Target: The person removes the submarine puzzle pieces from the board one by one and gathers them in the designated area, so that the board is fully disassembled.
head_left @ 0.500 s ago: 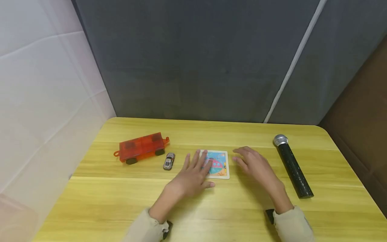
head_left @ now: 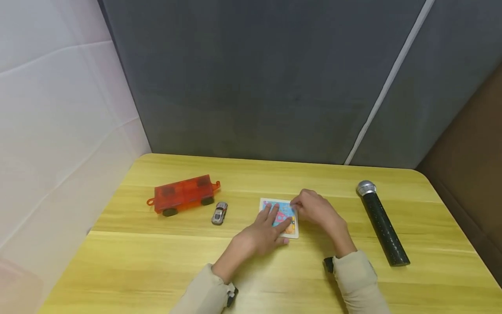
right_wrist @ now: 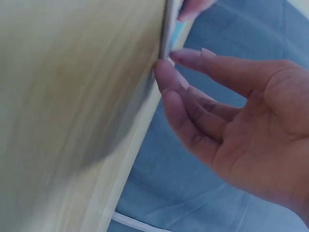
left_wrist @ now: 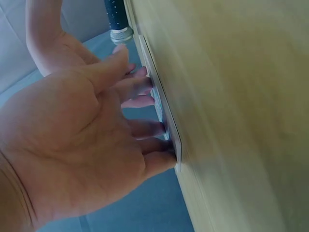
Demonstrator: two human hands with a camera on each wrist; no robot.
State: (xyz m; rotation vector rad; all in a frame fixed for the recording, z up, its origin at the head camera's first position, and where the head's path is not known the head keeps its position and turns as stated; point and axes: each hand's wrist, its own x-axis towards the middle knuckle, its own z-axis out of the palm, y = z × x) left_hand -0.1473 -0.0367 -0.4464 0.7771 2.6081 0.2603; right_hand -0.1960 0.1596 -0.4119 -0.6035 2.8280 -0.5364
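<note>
White cloth (head_left: 59, 109): I see it hanging along the far left of my head view, beside the surface (head_left: 129, 261).
Dark grey cloth (head_left: 235, 87): it stands behind the surface, crossed by a slanting white strip (head_left: 386, 89) right of centre.
Red wagon (head_left: 184, 194): see-through, with dark wheels, a loop at its left end and a hook at its right; it sits toward the back left of the surface.
Toy car (head_left: 219, 213): small, silvery, just to the right of the wagon and apart from it.
Left hand (head_left: 262, 235): fingers spread and nearly straight; my left wrist view has several fingertips touching the card, the thumb clear of it.
Picture card (head_left: 284, 209): near the middle of the surface, between the two hands, blue and pink with a pale border, partly covered by the left fingers. I cannot tell whether its right edge is raised.
Right hand (head_left: 317, 209): thumb and index finger pinch the card's right edge, near its upper corner; the other fingers are bent.
Microphone (head_left: 380, 222): it lies well right of the right hand, silver head toward the back, black handle slanting toward me.
Brown panel (head_left: 470, 139): at the far right.
</note>
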